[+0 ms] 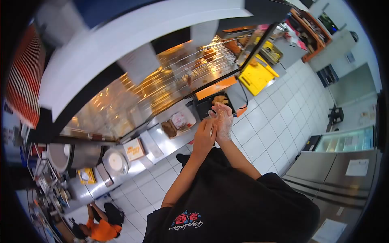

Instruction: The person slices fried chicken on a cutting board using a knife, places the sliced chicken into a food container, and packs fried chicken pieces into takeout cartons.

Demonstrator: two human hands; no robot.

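Note:
A clear plastic glove (226, 128) covers my right hand (223, 117), whose fingers are stretched out and somewhat apart. Bare, my left hand (204, 135) presses against the palm side of the right one, its fingers closed on the glove near the thumb. Just beyond both hands, a black takeaway box with an orange lid (216, 88) stands open on the counter. Pieces of fried food (220, 99) lie inside it, partly hidden behind my gloved fingers.
A lit glass warming cabinet (162, 85) runs along the counter (164, 139). Right of the box lies a yellow cutting board (257, 79); left are a paper-lined tray (178, 122) and a printed box (133, 149). A person in orange (105, 230) is at lower left. Steel fridges (332, 174) stand at right.

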